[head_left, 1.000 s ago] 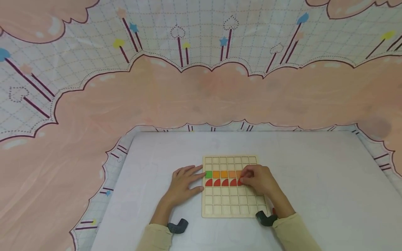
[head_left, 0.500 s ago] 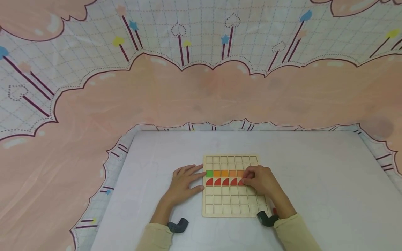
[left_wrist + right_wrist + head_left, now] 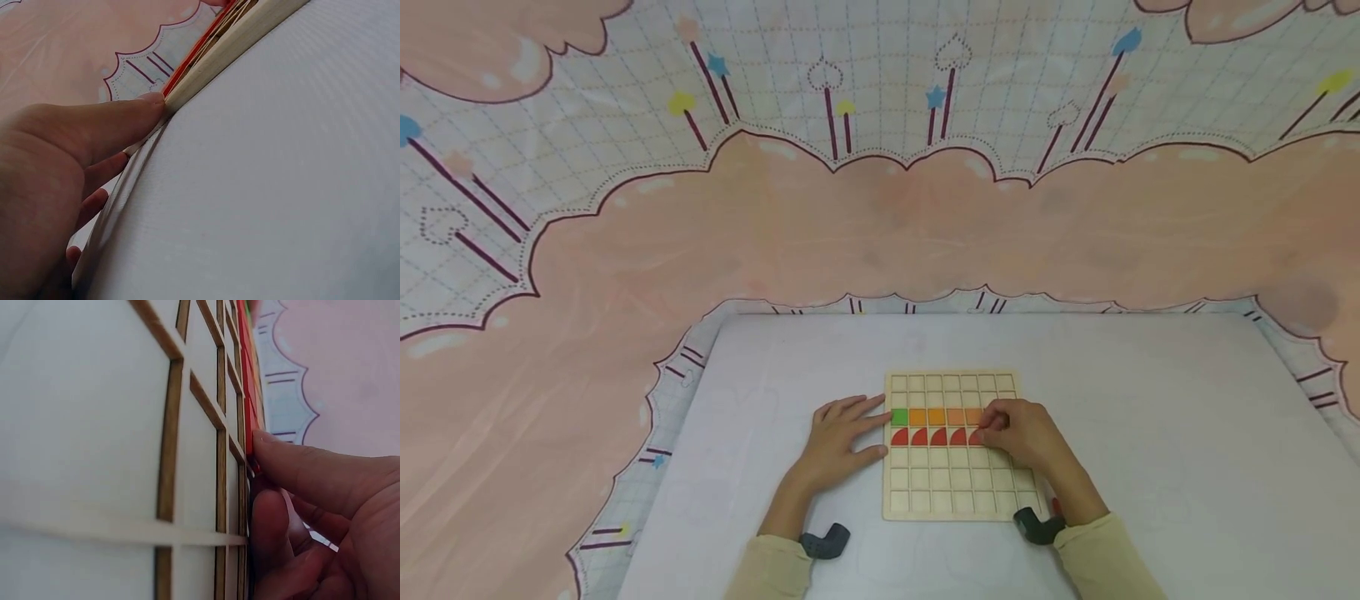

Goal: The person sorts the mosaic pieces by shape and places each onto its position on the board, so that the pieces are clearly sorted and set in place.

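A wooden grid board [image 3: 951, 502] lies on the white table. One of its rows holds a green square tile [image 3: 899, 417] and several orange square tiles [image 3: 936, 417]; the row in front holds red-and-white quarter-circle tiles [image 3: 938, 437]. My left hand [image 3: 837, 442] has its fingers spread, with the fingertips against the board's left edge. Over the board's right part, my right hand [image 3: 1024, 427] pinches the rightmost visible quarter-circle tile [image 3: 975, 437]. In the right wrist view, the thumb [image 3: 275, 450] sits at the end of the red tiles [image 3: 249, 428]. The cells under this hand are hidden.
Dark curved devices sit at the left wrist [image 3: 826, 542] and the right wrist [image 3: 1037, 527]. A small red object [image 3: 1056, 506] peeks out beside the right wrist. Behind the table [image 3: 1157, 400] hangs a patterned cloth [image 3: 880, 225].
The right fingers have shifted slightly right, showing a little more of the rightmost orange tile. The left hand and board stay where they were.
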Action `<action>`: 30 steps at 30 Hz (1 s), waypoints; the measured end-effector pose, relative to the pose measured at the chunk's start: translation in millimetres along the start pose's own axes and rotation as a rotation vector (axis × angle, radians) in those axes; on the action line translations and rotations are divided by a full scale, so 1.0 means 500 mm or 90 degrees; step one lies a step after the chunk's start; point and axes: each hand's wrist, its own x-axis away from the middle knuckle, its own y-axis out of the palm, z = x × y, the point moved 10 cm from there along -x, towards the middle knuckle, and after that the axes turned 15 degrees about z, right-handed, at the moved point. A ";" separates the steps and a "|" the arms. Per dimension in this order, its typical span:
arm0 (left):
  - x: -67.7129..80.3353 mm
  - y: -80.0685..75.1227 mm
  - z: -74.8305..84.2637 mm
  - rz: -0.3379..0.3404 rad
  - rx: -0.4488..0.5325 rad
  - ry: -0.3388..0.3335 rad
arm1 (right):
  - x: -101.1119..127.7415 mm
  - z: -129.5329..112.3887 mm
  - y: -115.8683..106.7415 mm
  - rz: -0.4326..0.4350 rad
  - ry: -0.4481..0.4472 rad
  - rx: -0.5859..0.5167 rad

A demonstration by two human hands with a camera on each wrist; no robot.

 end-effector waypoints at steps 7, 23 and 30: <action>0.001 0.003 0.003 0.000 -0.001 0.003 | 0.003 0.005 -0.003 -0.010 0.008 0.006; -0.001 -0.002 0.005 -0.010 -0.004 -0.001 | 0.013 0.041 -0.054 -0.088 -0.009 0.017; 0.000 -0.003 0.004 -0.012 -0.004 -0.003 | 0.033 0.082 -0.082 -0.163 -0.033 0.022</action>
